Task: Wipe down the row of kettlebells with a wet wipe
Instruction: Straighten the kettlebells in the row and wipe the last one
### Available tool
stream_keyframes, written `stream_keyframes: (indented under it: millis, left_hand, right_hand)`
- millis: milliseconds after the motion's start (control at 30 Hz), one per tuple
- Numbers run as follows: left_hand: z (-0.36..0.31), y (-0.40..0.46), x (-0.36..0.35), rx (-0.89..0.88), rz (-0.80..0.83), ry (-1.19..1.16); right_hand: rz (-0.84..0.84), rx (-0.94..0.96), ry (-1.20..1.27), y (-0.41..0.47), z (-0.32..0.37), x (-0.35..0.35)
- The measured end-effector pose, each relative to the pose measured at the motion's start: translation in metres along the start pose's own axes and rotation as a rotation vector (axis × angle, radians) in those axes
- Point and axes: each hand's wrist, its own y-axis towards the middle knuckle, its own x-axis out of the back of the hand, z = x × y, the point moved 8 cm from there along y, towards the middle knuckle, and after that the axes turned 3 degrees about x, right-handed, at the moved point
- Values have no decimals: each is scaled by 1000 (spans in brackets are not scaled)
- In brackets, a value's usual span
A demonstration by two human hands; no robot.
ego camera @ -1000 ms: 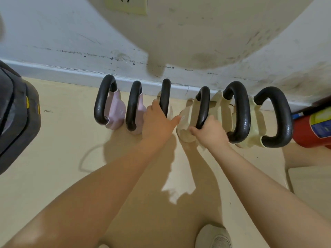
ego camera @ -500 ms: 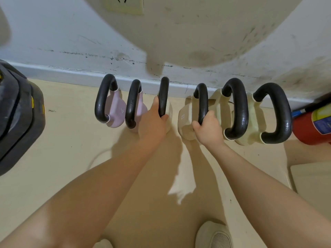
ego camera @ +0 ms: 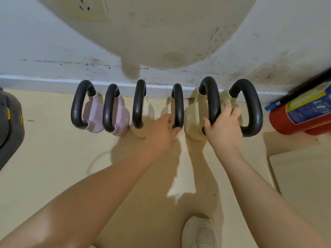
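Beige floor (ego camera: 53,167) meeting a scuffed white wall (ego camera: 35,42) at a pale skirting board (ego camera: 44,82). Six kettlebells in one row along that skirting, each with a black handle arching toward the near side. Counted from the left: two pink kettlebells (ego camera: 95,115) (ego camera: 121,117), touching or nearly so, then four cream ones: third kettlebell (ego camera: 138,104), fourth kettlebell (ego camera: 178,104), fifth kettlebell (ego camera: 192,120) bearing a faint number on its near face, sixth kettlebell (ego camera: 250,108) at the right end.

Two bare forearms reaching in from the near edge. Left hand (ego camera: 161,131) at the fourth kettlebell, fingers curled round the near end of its handle. Right hand (ego camera: 223,129) over the fifth kettlebell, thumb on the left side of its handle and fingers wrapped over to the right, gripping it; a thin ring on one finger. Wet wipe not visible in either hand; cannot tell where it is.

One red fire extinguisher (ego camera: 300,115) lying at the far right, just beside the sixth kettlebell. One dark rounded object (ego camera: 10,126) at the left edge. One pale shoe (ego camera: 200,233) at the near edge. One wall socket (ego camera: 89,8) high on the wall. One flat beige panel (ego camera: 300,185) at the right.
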Motion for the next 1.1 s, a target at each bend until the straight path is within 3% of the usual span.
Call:
stream_keyframes:
  millis: [67, 167, 267, 567, 633, 733, 800, 867, 933, 1033, 1100]
  left_hand:
    - [2, 5, -18, 124, 56, -79]
    - [-1, 10, -13, 145, -57, -62]
    - [0, 10, -13, 150, -77, -29]
    - [0, 7, -13, 182, -75, -35]
    - [-9, 2, -6, 164, -102, -19]
    - [-60, -14, 11, -111, -246, 28]
    - [-88, -22, 3, -161, -138, -153]
    - [-107, -25, -20, -67, 42, -357]
    - [-118, -24, -29, -14, 32, -463]
    - [-100, -11, -26, 55, -109, -491]
    - [-77, 3, -37, 142, -87, -517]
  right_hand:
    - [77, -115, 114, 8, -19, -10]
    - [228, -130, 163, 14, -21, -29]
    - [231, -74, 54, 17, -16, -27]
    - [257, -40, 33, 18, -16, -19]
    - [147, 24, 154, 16, -13, -4]
    - [-5, 106, 582, 11, -5, 18]
    - [16, 65, 821, 9, 0, 21]
    - [41, 14, 941, 8, 3, 22]
    - [48, 24, 845, 11, 2, 23]
    - [91, -9, 763, 24, -10, 12]
    - [78, 48, 698, 38, -9, 7]
